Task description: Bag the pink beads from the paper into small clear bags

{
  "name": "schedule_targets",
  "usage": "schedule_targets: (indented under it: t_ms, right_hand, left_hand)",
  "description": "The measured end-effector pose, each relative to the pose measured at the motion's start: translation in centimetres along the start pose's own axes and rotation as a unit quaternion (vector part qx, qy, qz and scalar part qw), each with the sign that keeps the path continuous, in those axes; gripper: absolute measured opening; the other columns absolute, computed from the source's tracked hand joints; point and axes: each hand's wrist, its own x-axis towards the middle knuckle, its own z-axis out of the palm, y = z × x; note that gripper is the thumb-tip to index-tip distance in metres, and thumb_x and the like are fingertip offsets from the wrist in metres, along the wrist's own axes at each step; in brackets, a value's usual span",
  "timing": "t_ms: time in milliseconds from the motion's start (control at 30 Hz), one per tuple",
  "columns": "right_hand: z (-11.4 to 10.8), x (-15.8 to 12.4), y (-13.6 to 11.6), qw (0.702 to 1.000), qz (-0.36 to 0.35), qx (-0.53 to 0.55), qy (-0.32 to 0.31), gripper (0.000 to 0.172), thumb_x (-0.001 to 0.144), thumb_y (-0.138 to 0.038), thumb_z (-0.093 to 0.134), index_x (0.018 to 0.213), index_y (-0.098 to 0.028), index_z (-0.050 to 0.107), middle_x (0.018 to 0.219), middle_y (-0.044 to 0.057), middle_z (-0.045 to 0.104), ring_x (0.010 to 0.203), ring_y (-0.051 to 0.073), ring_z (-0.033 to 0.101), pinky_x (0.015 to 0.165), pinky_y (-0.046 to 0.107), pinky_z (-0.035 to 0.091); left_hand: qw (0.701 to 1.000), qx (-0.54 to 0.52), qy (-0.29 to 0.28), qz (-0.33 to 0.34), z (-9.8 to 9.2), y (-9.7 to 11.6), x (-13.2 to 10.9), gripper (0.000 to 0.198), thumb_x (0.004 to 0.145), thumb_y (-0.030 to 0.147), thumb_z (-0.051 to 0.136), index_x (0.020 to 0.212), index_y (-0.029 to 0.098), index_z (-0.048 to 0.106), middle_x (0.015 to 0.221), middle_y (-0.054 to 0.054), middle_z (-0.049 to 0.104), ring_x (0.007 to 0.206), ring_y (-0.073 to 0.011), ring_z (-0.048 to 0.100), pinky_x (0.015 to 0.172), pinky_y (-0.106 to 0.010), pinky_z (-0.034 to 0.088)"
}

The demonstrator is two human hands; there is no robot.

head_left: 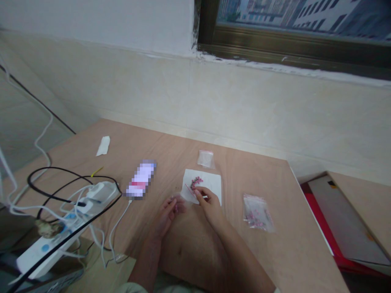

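A small clear zip bag (182, 199) with a red line along its mouth is stretched between my hands. My left hand (165, 217) pinches its lower left part, where some pink bits show at the fingertips. The fingers of my right hand (210, 203) are closed on the bag's red-lined edge. Just beyond them, a curved row of small pink and dark beads (195, 182) lies on a white sheet of paper (214, 183). The bag and my right hand cover the sheet's near edge. What exactly is inside the bag is too small to make out.
Another zip bag (205, 158) lies behind the paper, and one with pink pieces (256, 213) lies to the right. A phone (141, 179) on a charging cable is at left. Farther left are a crowded power strip (97, 197), tangled cables and a white scrap (103, 145).
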Motion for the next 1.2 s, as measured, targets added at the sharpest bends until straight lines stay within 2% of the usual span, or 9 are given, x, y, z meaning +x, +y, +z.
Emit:
schedule_targets:
  t_ms: [133,233,433,533,700,833,933,1200]
  right_hand:
    - [0.9,0.3,2.9,0.992,0.04,-0.095,0.074,0.017,0.069,-0.028,0.049,0.078,-0.015,0.053,0.072,0.004,0.056,0.062,0.015,0.049,0.058,0.027,0.039]
    - [1.8,0.3,4.0,0.984,0.017,-0.156,0.079,0.014,0.065,-0.025,0.052,0.077,-0.016,0.052,0.07,0.004,0.053,0.066,0.017,0.048,0.061,0.029,0.039]
    - [2.9,0.1,3.5,0.978,-0.008,-0.201,0.065,0.008,0.067,-0.016,0.046,0.071,-0.018,0.053,0.072,0.007,0.052,0.07,0.019,0.048,0.064,0.03,0.038]
    - [2.6,0.2,3.4,0.981,0.001,-0.186,0.061,0.011,0.067,-0.015,0.044,0.071,-0.017,0.054,0.072,0.007,0.053,0.07,0.019,0.048,0.065,0.03,0.038]
    - [0.4,0.8,2.5,0.994,0.046,-0.075,0.064,0.014,0.068,-0.026,0.047,0.072,-0.016,0.057,0.067,0.004,0.054,0.061,0.015,0.047,0.058,0.027,0.037]
    - [-1.1,1.2,0.5,0.999,0.021,-0.026,0.017,0.017,0.066,-0.031,0.052,0.071,-0.016,0.059,0.061,0.001,0.052,0.055,0.012,0.044,0.051,0.023,0.034]
    - [-1.2,1.4,-0.3,0.999,0.008,-0.033,-0.028,0.016,0.065,-0.029,0.054,0.069,-0.016,0.06,0.059,0.0,0.051,0.054,0.011,0.043,0.051,0.022,0.033]
    - [-0.8,1.2,0.5,0.997,0.038,-0.049,-0.049,0.014,0.064,-0.026,0.054,0.069,-0.015,0.061,0.053,-0.002,0.049,0.05,0.01,0.042,0.05,0.022,0.032]
  left_hand:
    - [0.999,-0.027,0.016,-0.005,-1.1,-0.1,0.5,0.011,0.068,0.015,0.058,0.078,0.013,0.06,0.07,-0.002,0.067,0.06,-0.0124,0.062,0.061,-0.025,0.049]
    - [0.999,-0.029,0.013,-0.012,-1.5,-0.2,0.7,0.015,0.07,0.021,0.056,0.083,0.013,0.06,0.075,-0.003,0.067,0.063,-0.0137,0.062,0.065,-0.027,0.049]
    - [0.999,-0.031,-0.002,-0.012,-1.7,-0.4,0.8,0.022,0.071,0.028,0.055,0.085,0.012,0.061,0.077,-0.005,0.066,0.067,-0.015,0.062,0.072,-0.03,0.047]
    - [0.999,-0.029,-0.016,-0.009,-1.6,-0.4,0.7,0.022,0.071,0.025,0.056,0.087,0.011,0.06,0.078,-0.006,0.066,0.069,-0.0153,0.061,0.073,-0.031,0.046]
    - [0.999,-0.02,-0.039,-0.003,-1.2,-0.2,0.4,0.019,0.071,0.019,0.056,0.087,0.012,0.061,0.08,-0.005,0.066,0.071,-0.0154,0.061,0.072,-0.03,0.047]
    - [0.999,-0.002,-0.043,0.001,-0.8,-0.1,0.3,0.018,0.069,0.016,0.057,0.086,0.012,0.061,0.08,-0.004,0.067,0.07,-0.0138,0.061,0.07,-0.025,0.047]
    - [0.999,0.004,-0.048,0.003,-0.8,-0.2,0.3,0.019,0.07,0.015,0.057,0.088,0.012,0.061,0.08,-0.004,0.067,0.07,-0.0136,0.061,0.069,-0.023,0.046]
    - [0.999,0.005,-0.044,0.008,-0.9,-0.3,0.2,0.017,0.066,0.012,0.06,0.083,0.011,0.063,0.078,-0.004,0.067,0.07,-0.0132,0.061,0.068,-0.021,0.046]
